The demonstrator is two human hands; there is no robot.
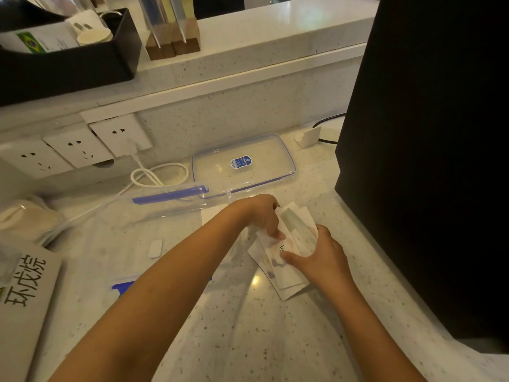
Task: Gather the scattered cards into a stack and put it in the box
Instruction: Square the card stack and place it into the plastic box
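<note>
A loose, fanned pile of white picture cards [278,274] lies on the speckled counter right of centre. My left hand [263,213] reaches in from the left and pinches the pile's upper left cards. My right hand [323,256] grips the pile's right side, thumb on top. The clear plastic box [165,213] with blue clips stands left of the cards, partly under my left forearm. Its clear lid [271,153], with a blue sticker, lies flat behind. One white card [210,213] shows beside my left wrist, at the box's right end.
A large black object [427,161] fills the right side, close to the cards. Wall sockets [68,150] and a white cable [159,175] sit at the back left. A small white block [155,248], a printed sheet [24,285] and wrapped cups [24,219] lie to the left.
</note>
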